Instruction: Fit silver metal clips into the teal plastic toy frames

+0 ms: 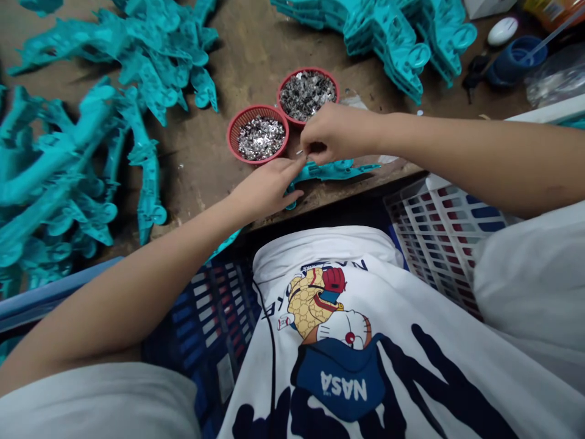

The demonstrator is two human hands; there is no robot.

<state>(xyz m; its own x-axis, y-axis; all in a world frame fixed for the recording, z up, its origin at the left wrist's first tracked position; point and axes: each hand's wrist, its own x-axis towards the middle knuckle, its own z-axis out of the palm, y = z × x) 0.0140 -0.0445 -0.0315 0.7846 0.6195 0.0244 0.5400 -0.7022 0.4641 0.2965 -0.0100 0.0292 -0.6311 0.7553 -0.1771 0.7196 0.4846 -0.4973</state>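
Note:
A teal plastic part [333, 171], long and jointed-looking, lies at the table's front edge. My left hand [269, 186] has its thumb and fingers around the left end of this part. Just above it, my right hand [336, 134] is closed in a pinch, its fingertips meeting those of the left. A tiny pale glint shows by the pinch, but what the fingers hold is too small to make out. Beyond my hands stand two red plastic baskets, the nearer one [231, 141] with bright metal clips [261, 138] and the farther one [337, 91] with darker small metal pieces [306, 96].
Teal parts [59, 164] are heaped at the left, with a neater stack [388, 36] at the back right. A blue cup [514, 64] and a white oval object [503, 30] stand far right. Below the edge are a white crate [450, 225] and a blue crate [205, 311].

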